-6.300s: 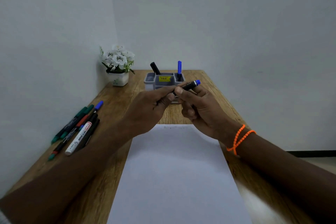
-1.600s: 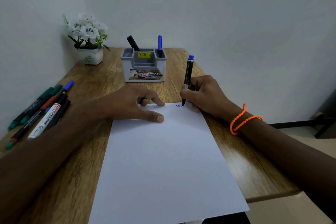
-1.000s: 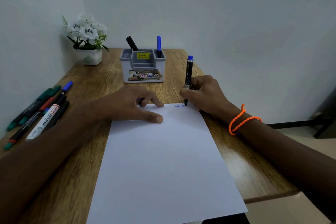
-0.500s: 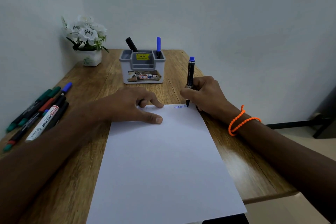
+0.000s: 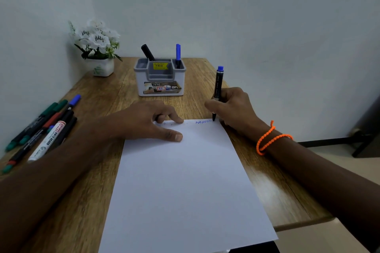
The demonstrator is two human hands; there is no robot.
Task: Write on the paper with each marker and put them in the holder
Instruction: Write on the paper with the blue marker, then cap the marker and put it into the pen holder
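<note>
Marker in use: a black-barrelled marker [image 5: 217,88] with a blue end stands nearly upright at about 2 o'clock of the paper [image 5: 185,187], tip down on the sheet's far right corner.
Right hand: the right hand [image 5: 232,109] grips this marker low on the barrel, fingers curled round it.
Left hand: the left hand [image 5: 148,121] lies flat on the paper's far edge at about 11 o'clock, fingers out and thumb forward, pressing the sheet still; it holds nothing.
What has changed: the blue zigzag [image 5: 202,122] is longer than a second and a half ago and now reaches nearly to the sheet's right edge, the tip having crept rightward along the far edge.
What that means: my reading is that the writing with this marker is nearly finished, since little paper is left in that direction; capping it and dropping it in the holder would come next.
Holder: the grey holder [image 5: 160,84] stands on the bench [image 5: 98,96] at 12 o'clock, beyond both hands.
Count in holder: two, one black-capped marker [image 5: 147,52] leaning left and one blue marker [image 5: 178,53] upright on the right.
Count waiting: a bunch of loose markers [image 5: 41,129] at 9 o'clock, roughly seven; they overlap, so I cannot count exactly.
Other: one pot of white flowers [image 5: 98,51] at 11 o'clock; an orange bracelet [image 5: 269,139] on the right wrist.
</note>
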